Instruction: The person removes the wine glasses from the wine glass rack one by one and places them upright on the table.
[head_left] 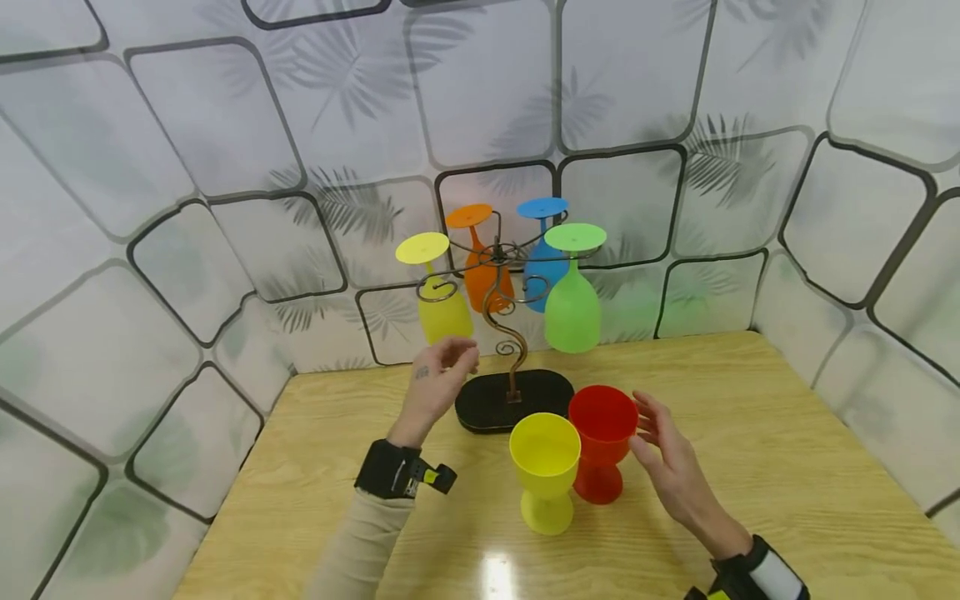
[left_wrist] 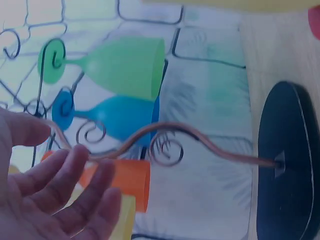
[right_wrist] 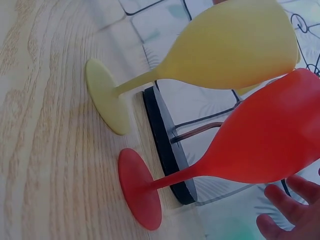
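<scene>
My right grip, wide and empty, is just beside the red goblet, front right of the goblet rack. My left grip is loose, empty. Closing low and softly should spare the upright yellow goblet.

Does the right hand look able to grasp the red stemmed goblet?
Probably yes: the right hand is beside the red goblet, nothing between them; the upright yellow stemmed goblet stands on its other side.

room to pass lies over the table left of the upright yellow goblet, while it and the red goblet obstruct the black base at front right.
</scene>
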